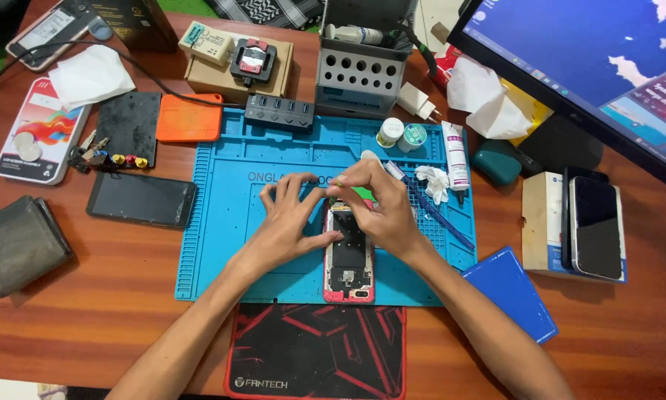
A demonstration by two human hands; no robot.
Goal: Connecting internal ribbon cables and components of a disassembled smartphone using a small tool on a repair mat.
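- Lying face down near the front edge of the blue repair mat (222,222), the opened smartphone (349,255) has its back cover off and its internals exposed, within close reach of both hands.
- Left hand (292,222): fingers partly curled, thumb laid along the phone's left edge and fingertips at its top end; judged to be steadying the frame rather than gripping it.
- Right hand (381,207): fingers bunched over the phone's top end, meeting the left fingertips; whether a small part is pinched cannot be told.
- Blue brush (436,211), white tube (456,157) and two small jars (401,135) lie on the mat's right side, near the right hand.
- Spare dark phone (142,199) rests on the wooden table (88,311), well apart to the left.
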